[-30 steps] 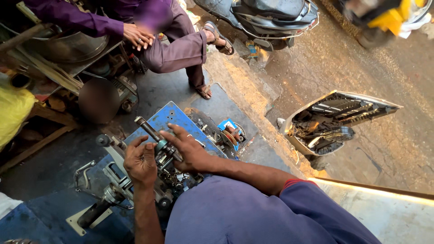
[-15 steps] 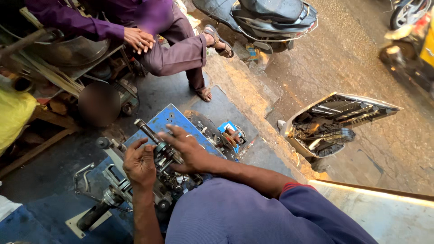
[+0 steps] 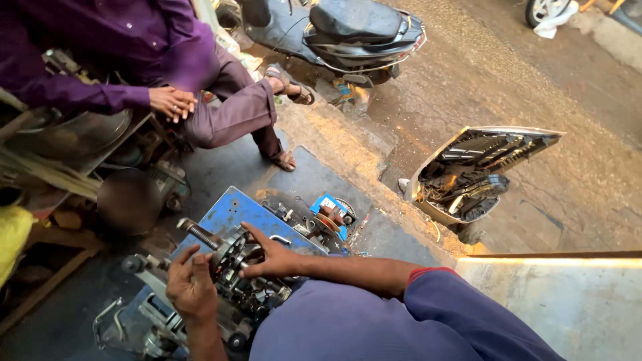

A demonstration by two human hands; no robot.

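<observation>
Hands work together on a greasy grey metal gear assembly (image 3: 244,281) that sits on the dark workshop floor (image 3: 221,167), partly over a blue painted metal plate (image 3: 231,210). The left hand (image 3: 190,287) rests on the near left side of the assembly, fingers curled loosely toward the round geared part; whether it pinches anything cannot be told. The right hand (image 3: 274,257) lies across the top, fingers spread and pressing on the metal beside the threaded steel shaft (image 3: 197,234), which projects up and to the left.

Judged from this pose, the step is steadying and adjusting the mechanism. Keep the right palm flat so the assembly does not rock. Keep fingertips clear of the gear teeth. Oily surfaces are likely slippery, so grip on edges, not faces. A seated person in a purple shirt (image 3: 100,60) and a small blue box (image 3: 328,207) lie beyond the work.
</observation>
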